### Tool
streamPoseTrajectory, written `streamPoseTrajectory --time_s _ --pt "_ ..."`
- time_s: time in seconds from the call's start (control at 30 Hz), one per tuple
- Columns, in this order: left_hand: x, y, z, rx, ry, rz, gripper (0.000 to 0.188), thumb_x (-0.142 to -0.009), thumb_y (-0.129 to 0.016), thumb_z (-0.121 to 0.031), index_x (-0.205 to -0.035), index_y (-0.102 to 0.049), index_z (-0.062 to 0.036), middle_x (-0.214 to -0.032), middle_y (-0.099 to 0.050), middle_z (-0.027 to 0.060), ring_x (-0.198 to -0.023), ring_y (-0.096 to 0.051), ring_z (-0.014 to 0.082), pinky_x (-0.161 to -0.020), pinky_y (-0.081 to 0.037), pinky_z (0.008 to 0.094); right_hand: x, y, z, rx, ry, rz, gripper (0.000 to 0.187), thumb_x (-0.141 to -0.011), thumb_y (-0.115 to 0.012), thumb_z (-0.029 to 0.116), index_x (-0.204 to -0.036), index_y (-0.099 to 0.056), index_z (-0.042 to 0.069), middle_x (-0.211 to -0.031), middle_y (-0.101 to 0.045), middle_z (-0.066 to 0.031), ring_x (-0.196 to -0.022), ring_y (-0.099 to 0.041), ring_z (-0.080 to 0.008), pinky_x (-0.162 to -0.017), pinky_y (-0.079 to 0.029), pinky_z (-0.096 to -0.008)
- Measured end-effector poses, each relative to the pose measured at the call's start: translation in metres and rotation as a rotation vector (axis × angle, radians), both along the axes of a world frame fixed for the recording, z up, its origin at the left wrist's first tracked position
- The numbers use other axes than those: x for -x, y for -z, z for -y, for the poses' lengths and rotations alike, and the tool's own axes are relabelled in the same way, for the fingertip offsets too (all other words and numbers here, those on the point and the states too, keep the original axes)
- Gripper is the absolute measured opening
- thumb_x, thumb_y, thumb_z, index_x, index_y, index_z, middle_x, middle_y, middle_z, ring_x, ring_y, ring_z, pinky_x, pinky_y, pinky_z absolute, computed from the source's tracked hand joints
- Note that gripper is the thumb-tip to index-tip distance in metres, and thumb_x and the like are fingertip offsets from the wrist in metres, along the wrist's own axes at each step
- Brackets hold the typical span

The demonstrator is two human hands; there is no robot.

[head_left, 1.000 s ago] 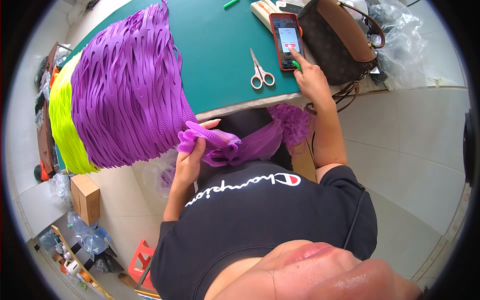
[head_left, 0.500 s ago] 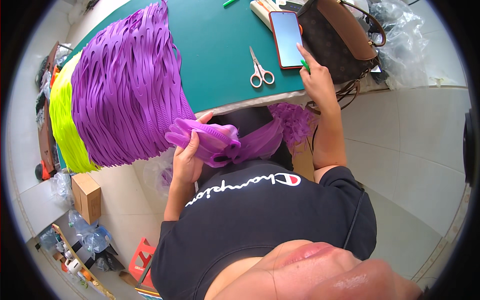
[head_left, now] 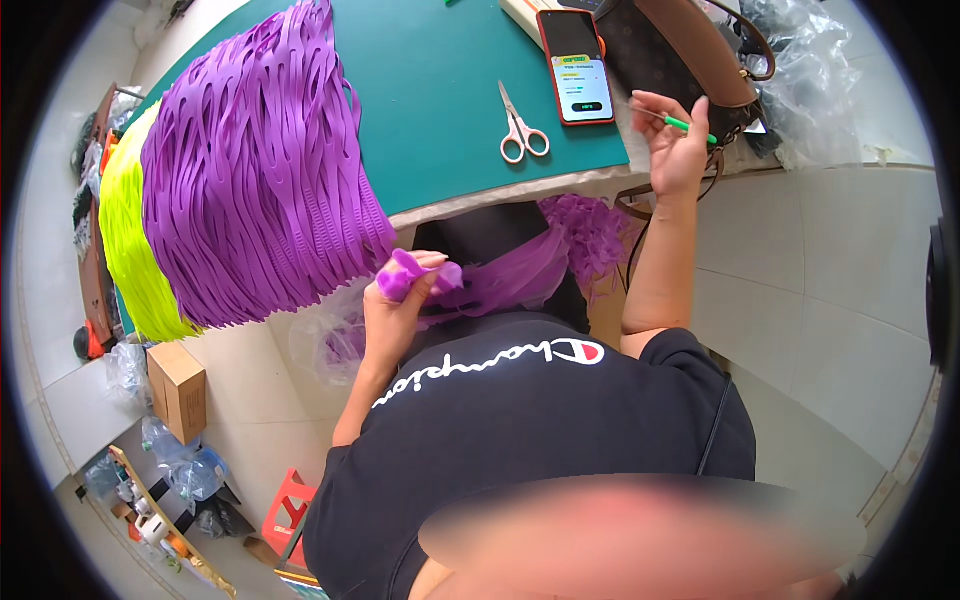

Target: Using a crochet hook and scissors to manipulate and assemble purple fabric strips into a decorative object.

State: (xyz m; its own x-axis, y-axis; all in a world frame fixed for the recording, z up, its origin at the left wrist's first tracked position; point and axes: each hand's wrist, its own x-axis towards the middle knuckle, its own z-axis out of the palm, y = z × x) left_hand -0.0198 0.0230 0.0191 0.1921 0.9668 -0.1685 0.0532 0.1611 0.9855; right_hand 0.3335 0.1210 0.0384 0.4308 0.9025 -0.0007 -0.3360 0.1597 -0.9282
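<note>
My left hand (head_left: 397,315) is closed around a bunched, soft purple rubbery piece (head_left: 408,275) in front of my shirt. More translucent purple material (head_left: 510,270) stretches from near it toward a purple heap below the table edge. My right hand (head_left: 677,155) is raised beside the bag, fingers curled, gripping a thin tool with a green handle (head_left: 690,128) and a fine metal shaft. Just left of it lies a red-cased phone (head_left: 577,70) with a lit screen. Pink-handled scissors (head_left: 521,130) rest on the green table mat (head_left: 430,120), touched by neither hand.
Many purple strips (head_left: 260,170) hang over the table's left side, with neon yellow strips (head_left: 135,240) beside them. A brown handbag (head_left: 655,60) stands at the far right, near clear plastic wrapping (head_left: 810,90). On the floor are a cardboard box (head_left: 178,390) and a red stool (head_left: 290,510).
My right hand has pulled back from the phone to the right, the green tool now showing. The phone screen changed from blank to a page. My left hand has gathered the purple piece into a bunch.
</note>
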Motion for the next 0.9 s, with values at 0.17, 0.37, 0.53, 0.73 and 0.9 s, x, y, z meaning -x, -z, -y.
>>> streamPoseTrajectory --time_s 0.17,0.37,0.53,0.73,0.9 --pt "0.008 0.0 -0.004 -0.16 -0.038 -0.175 0.027 -0.094 -0.053 -0.007 -0.119 -0.061 -0.0029 -0.084 -0.059 0.0002 -0.08 -0.056 0.0088 -0.075 -0.044 0.0218 0.014 0.03 0.002 -0.144 0.272 0.903 0.037 -0.098 -0.048 0.035 -0.089 -0.062 0.001 -0.087 -0.065 -0.0082 -0.078 -0.059 -0.0145 -0.076 -0.048 -0.0267" --pt "0.008 -0.019 -0.005 -0.014 -0.03 -0.022 0.037 -0.101 -0.044 -0.022 -0.128 -0.051 0.0019 -0.099 -0.063 0.005 -0.09 -0.059 0.0097 -0.082 -0.046 0.0241 0.026 0.049 -0.002 -0.331 0.269 1.34 0.02 -0.096 -0.052 0.024 -0.089 -0.06 0.006 -0.101 -0.069 -0.0053 -0.1 -0.056 -0.0251 -0.091 -0.041 -0.037" --pt "0.009 -0.018 -0.004 0.294 -0.169 0.477 0.038 -0.1 -0.045 -0.023 -0.127 -0.049 0.0032 -0.109 -0.061 0.0105 -0.096 -0.062 0.0163 -0.086 -0.049 0.0303 0.035 0.04 0.004 -0.333 0.256 1.449 0.017 -0.095 -0.052 0.019 -0.093 -0.061 0.005 -0.101 -0.069 -0.0059 -0.098 -0.058 -0.0246 -0.09 -0.044 -0.0361" --pt "0.003 -0.017 -0.012 0.348 -0.129 0.62 0.043 -0.09 -0.061 -0.011 -0.128 -0.046 0.0022 -0.104 -0.062 0.0121 -0.097 -0.063 0.0202 -0.088 -0.049 0.033 0.102 0.002 0.037 -0.198 -0.019 0.66 0.021 -0.099 -0.045 0.016 -0.101 -0.058 -0.001 -0.103 -0.067 -0.013 -0.091 -0.062 -0.0155 -0.085 -0.047 -0.0282" --pt "-0.01 -0.025 -0.018 0.26 -0.166 0.628 0.049 -0.08 -0.069 -0.002 -0.124 -0.047 0.0009 -0.103 -0.064 0.0124 -0.094 -0.063 0.0198 -0.085 -0.051 0.0326 0.156 0.006 0.064 -0.15 -0.556 0.336 0.016 -0.098 -0.049 0.015 -0.091 -0.05 0.001 -0.104 -0.065 -0.016 -0.091 -0.061 -0.0153 -0.082 -0.046 -0.0266"
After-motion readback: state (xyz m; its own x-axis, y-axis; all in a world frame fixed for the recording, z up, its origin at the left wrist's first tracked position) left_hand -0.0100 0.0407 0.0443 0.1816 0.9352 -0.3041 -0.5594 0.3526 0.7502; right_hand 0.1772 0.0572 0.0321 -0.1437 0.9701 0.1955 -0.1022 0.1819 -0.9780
